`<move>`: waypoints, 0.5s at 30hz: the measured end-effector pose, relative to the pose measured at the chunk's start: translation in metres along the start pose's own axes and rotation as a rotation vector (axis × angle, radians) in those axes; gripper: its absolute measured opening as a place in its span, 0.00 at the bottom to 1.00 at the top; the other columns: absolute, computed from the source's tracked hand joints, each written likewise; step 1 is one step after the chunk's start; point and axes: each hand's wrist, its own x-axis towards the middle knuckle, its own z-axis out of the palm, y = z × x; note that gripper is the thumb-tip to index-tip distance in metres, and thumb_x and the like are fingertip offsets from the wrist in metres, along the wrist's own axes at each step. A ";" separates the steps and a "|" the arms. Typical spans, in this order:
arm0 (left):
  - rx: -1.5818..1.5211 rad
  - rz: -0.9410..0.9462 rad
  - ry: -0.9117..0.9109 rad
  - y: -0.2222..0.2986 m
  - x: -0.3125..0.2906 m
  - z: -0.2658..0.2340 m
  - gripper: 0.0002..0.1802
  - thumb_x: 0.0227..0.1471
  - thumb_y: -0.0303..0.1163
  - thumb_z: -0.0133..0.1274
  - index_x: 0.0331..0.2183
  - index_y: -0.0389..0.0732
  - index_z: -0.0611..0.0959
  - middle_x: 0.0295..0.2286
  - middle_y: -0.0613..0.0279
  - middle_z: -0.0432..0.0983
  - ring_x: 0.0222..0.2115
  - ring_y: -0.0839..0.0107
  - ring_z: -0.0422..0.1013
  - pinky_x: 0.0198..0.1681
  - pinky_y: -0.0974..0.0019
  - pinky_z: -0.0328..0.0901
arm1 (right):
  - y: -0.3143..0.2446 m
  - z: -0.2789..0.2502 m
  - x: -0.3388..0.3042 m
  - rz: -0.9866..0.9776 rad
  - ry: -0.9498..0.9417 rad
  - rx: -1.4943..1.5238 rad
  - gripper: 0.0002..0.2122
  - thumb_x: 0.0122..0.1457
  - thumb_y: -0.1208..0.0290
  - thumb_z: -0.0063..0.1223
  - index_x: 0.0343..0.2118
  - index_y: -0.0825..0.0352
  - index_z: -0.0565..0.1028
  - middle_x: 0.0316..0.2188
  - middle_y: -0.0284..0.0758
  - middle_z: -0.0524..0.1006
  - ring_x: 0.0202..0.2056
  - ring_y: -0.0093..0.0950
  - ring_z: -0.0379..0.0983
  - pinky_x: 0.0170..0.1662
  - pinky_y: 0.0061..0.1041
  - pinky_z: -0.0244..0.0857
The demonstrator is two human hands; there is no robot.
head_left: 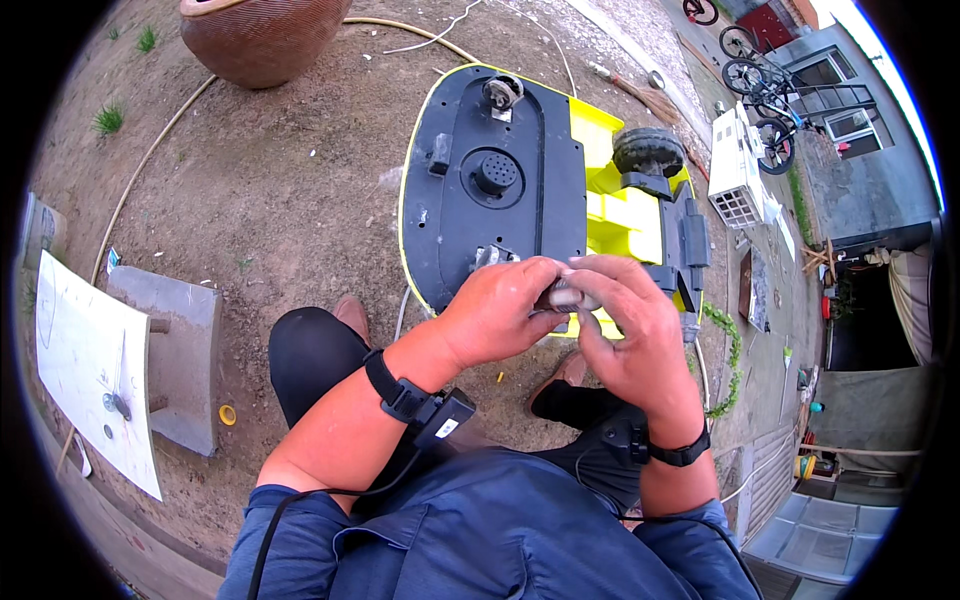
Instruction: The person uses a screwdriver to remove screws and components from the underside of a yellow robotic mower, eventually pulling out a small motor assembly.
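My left hand [500, 308] and my right hand [636, 325] meet in front of me, both closed on a small grey rounded part [566, 297]. Fingers cover most of it, so its exact kind is hidden. Just beyond lies a yellow-and-black wheeled body [440, 170], its dark underside turned up. A caster wheel [503, 93] sits at its far end, and a round vented boss [496, 173] rises from the middle. Next to my left hand is a metal mount [490, 258], partly covered by the hand. A big black wheel [648, 152] stands on the right side.
At left, a white board [92, 370] leans near a grey panel [185, 350], with a yellow tape roll [228, 414] beside them. A brown clay pot [265, 40], a hose [150, 160], a broom [645, 95] and a white slotted box [737, 170] surround the work spot.
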 end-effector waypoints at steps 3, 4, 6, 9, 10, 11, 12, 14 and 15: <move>0.019 -0.029 -0.010 0.001 0.000 -0.001 0.25 0.48 0.32 0.69 0.48 0.41 0.78 0.36 0.52 0.81 0.37 0.49 0.79 0.38 0.52 0.73 | -0.007 0.001 0.001 0.032 0.051 0.004 0.22 0.49 0.77 0.68 0.50 0.66 0.79 0.44 0.43 0.79 0.45 0.44 0.79 0.46 0.37 0.74; 0.006 -0.024 0.008 0.002 0.000 -0.001 0.25 0.48 0.32 0.69 0.48 0.41 0.78 0.35 0.52 0.81 0.36 0.49 0.79 0.38 0.52 0.73 | -0.003 0.002 -0.003 0.118 0.040 0.009 0.23 0.49 0.78 0.67 0.51 0.66 0.78 0.45 0.44 0.79 0.46 0.44 0.78 0.48 0.38 0.74; -0.010 -0.012 0.030 0.002 0.000 -0.001 0.24 0.48 0.32 0.68 0.47 0.41 0.78 0.35 0.53 0.81 0.36 0.50 0.80 0.38 0.52 0.73 | 0.000 0.001 -0.006 0.224 -0.004 0.039 0.23 0.48 0.78 0.67 0.51 0.67 0.78 0.47 0.44 0.78 0.48 0.45 0.78 0.49 0.38 0.74; -0.005 -0.002 0.039 0.001 0.001 -0.001 0.24 0.48 0.31 0.68 0.47 0.41 0.79 0.34 0.53 0.81 0.35 0.51 0.80 0.37 0.53 0.73 | -0.004 0.000 0.005 -0.051 0.075 0.011 0.22 0.48 0.75 0.70 0.49 0.67 0.78 0.44 0.44 0.78 0.45 0.45 0.78 0.46 0.37 0.74; 0.005 -0.003 0.041 0.000 0.001 -0.002 0.24 0.48 0.31 0.68 0.47 0.41 0.79 0.34 0.53 0.81 0.35 0.51 0.80 0.37 0.53 0.73 | -0.006 0.001 0.006 -0.019 0.078 0.002 0.23 0.48 0.76 0.70 0.49 0.67 0.78 0.45 0.44 0.78 0.46 0.45 0.78 0.47 0.37 0.74; 0.016 -0.005 0.043 -0.002 0.000 -0.002 0.24 0.48 0.31 0.68 0.47 0.41 0.79 0.34 0.53 0.81 0.35 0.51 0.80 0.37 0.53 0.73 | -0.009 0.003 0.006 0.012 0.081 -0.006 0.23 0.48 0.76 0.69 0.50 0.66 0.78 0.46 0.44 0.78 0.46 0.45 0.78 0.48 0.37 0.74; 0.005 -0.010 0.038 -0.001 0.000 -0.002 0.24 0.48 0.31 0.68 0.47 0.41 0.79 0.34 0.53 0.81 0.35 0.51 0.80 0.37 0.53 0.73 | -0.010 0.002 0.006 0.043 0.086 -0.019 0.23 0.48 0.77 0.69 0.51 0.66 0.77 0.46 0.44 0.78 0.47 0.46 0.78 0.48 0.38 0.74; -0.015 -0.023 0.028 0.000 0.001 -0.001 0.24 0.48 0.31 0.68 0.47 0.41 0.79 0.35 0.53 0.81 0.35 0.50 0.79 0.37 0.53 0.74 | -0.004 -0.001 0.001 0.132 -0.036 0.008 0.26 0.48 0.76 0.69 0.53 0.66 0.76 0.48 0.45 0.77 0.49 0.46 0.77 0.50 0.38 0.73; 0.003 -0.036 0.005 0.001 0.001 -0.002 0.24 0.48 0.31 0.69 0.47 0.40 0.79 0.35 0.52 0.81 0.36 0.50 0.79 0.38 0.53 0.74 | -0.001 -0.003 -0.001 0.178 -0.097 0.021 0.27 0.49 0.76 0.69 0.54 0.66 0.75 0.50 0.45 0.77 0.50 0.46 0.76 0.50 0.38 0.73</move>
